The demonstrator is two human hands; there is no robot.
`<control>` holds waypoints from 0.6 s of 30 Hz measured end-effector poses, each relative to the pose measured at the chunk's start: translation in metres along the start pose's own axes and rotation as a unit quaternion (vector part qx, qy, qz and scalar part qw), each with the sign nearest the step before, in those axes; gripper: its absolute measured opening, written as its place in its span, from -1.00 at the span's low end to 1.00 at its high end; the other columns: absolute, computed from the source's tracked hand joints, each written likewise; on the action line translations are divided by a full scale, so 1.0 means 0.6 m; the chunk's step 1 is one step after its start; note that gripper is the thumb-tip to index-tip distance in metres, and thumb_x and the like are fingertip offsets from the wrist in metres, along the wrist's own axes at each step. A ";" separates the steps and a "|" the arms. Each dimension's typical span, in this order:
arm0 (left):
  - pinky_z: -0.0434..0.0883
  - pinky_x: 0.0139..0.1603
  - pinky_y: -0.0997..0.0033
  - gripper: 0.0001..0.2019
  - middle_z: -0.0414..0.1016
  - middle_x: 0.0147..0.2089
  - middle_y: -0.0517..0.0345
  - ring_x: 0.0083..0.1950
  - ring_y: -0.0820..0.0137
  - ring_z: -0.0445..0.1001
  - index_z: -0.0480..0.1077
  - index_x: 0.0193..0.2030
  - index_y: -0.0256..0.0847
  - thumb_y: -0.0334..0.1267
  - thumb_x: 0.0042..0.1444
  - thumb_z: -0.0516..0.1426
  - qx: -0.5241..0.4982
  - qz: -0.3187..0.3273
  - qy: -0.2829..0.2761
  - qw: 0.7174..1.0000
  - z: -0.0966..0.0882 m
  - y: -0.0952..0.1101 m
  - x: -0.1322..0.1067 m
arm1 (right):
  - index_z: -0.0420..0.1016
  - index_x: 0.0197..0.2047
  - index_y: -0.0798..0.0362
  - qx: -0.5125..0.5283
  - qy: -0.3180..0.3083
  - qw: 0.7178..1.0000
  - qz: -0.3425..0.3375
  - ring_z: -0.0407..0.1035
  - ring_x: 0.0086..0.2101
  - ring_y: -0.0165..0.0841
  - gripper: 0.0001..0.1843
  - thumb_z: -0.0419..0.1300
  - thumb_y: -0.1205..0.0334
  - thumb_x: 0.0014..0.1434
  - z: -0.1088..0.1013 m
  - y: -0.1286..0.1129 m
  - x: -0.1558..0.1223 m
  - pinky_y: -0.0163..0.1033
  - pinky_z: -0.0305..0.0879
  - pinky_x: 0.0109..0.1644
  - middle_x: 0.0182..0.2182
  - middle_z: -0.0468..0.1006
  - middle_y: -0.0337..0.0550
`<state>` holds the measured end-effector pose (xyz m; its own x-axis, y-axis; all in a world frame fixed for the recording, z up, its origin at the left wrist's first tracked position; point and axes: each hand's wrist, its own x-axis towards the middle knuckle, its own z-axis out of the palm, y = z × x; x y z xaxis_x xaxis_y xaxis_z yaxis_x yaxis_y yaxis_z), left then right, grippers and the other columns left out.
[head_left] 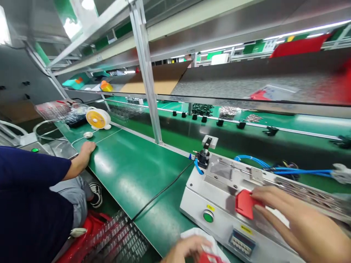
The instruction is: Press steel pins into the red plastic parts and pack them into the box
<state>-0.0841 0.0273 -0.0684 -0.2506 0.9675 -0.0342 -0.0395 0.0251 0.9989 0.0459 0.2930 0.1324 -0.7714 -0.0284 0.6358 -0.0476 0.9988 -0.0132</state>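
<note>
My right hand (290, 215) pinches a red plastic part (245, 204) between thumb and fingers. That part is over the front of a grey bench-top machine (197, 193), beside its metal track; whether it touches the machine I cannot tell. At the bottom edge, my left hand (188, 249) is somewhat blurred, with its fingers curled at another red plastic part (210, 258). A white bag or cloth (199, 232) lies under and beside that hand. On the machine's front are a green button (208, 216) and a small counter (242, 243).
A co-worker's arm (79, 160) rests on the green bench (131, 164) at left, near a yellow-and-white fan (98, 118). A black cable (164, 189) crosses the bench. Blue air hoses (301, 171) run behind the machine. A metal post (145, 73) carries the shelf above.
</note>
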 end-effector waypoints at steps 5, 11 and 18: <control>0.54 0.11 0.25 -0.60 0.64 0.08 -0.06 0.02 0.20 0.61 0.54 0.18 -0.19 0.02 0.41 0.14 0.232 0.234 0.145 0.933 -0.056 0.205 0.087 | 0.53 -0.14 -0.05 -0.039 -0.104 0.988 0.106 0.62 -0.31 -0.15 -0.72 -0.02 0.18 0.44 -0.011 -0.026 -0.087 -0.10 0.58 -0.28 -0.22 0.68 -0.03; 0.53 0.03 0.29 -0.68 0.62 -0.06 0.09 -0.13 0.29 0.60 0.46 0.23 -0.20 -0.34 0.41 0.05 0.502 0.215 0.090 0.833 -0.078 0.331 0.250 | 0.50 0.03 -0.01 -0.041 -0.104 0.977 0.181 0.59 -0.09 -0.12 -0.71 -0.02 0.19 0.45 -0.036 -0.054 -0.122 -0.04 0.58 -0.07 -0.04 0.65 0.05; 0.52 -0.16 0.38 -0.59 0.44 0.15 -0.01 -0.09 0.26 0.59 0.39 0.34 -0.17 -0.26 0.40 0.07 0.589 0.191 0.091 0.780 -0.055 0.303 0.256 | 0.47 0.09 -0.02 -0.027 -0.076 0.979 0.186 0.59 -0.04 -0.12 -0.72 -0.01 0.18 0.48 -0.059 -0.067 -0.176 -0.03 0.58 0.00 -0.01 0.63 0.05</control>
<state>-0.1616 0.1721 0.1070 -0.1629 0.9121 0.3763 0.9608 0.0599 0.2708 0.1520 0.2570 0.0932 -0.8144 0.3359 0.4731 0.2846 0.9418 -0.1788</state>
